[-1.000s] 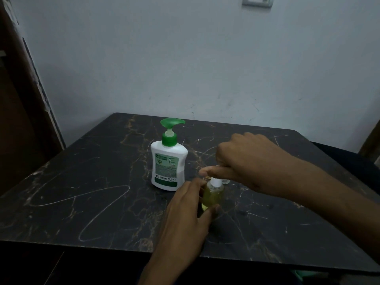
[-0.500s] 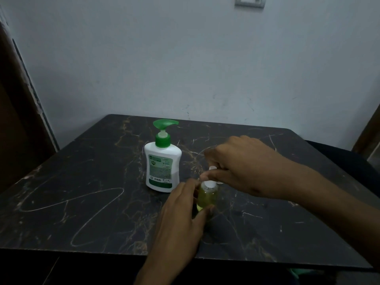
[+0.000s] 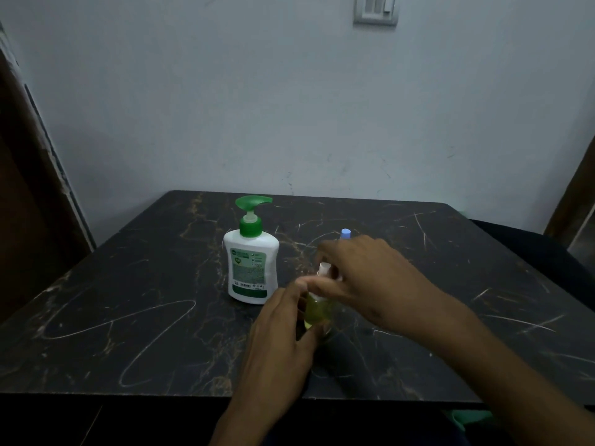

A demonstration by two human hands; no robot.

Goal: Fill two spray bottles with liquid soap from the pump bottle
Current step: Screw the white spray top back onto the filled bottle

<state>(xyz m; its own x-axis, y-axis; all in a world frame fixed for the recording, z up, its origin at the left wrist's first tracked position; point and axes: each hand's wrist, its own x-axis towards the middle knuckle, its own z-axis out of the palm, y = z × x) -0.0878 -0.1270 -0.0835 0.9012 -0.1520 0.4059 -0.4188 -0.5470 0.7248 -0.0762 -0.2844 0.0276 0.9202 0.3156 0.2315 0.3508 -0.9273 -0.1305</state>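
Observation:
A white pump bottle [image 3: 251,267] with a green pump head stands upright on the dark marble table [image 3: 128,317]. Right of it a small clear spray bottle [image 3: 317,312] holding yellow-green liquid stands on the table. My left hand [image 3: 283,336] grips its body from the near side. My right hand [image 3: 357,278] reaches over from the right, its fingers pinching the white spray top [image 3: 323,269] at the neck. A second bottle's blue cap [image 3: 345,233] peeks out behind my right hand; its body is hidden.
A pale wall rises behind the table, with a switch plate [image 3: 375,9] high up. A dark wooden frame [image 3: 29,188] stands at the left. A dark seat [image 3: 528,249] sits beyond the table's right edge.
My right hand has shifted slightly at the spray top, and the blue cap behind it has come into view. The left hand keeps its hold on the bottle.

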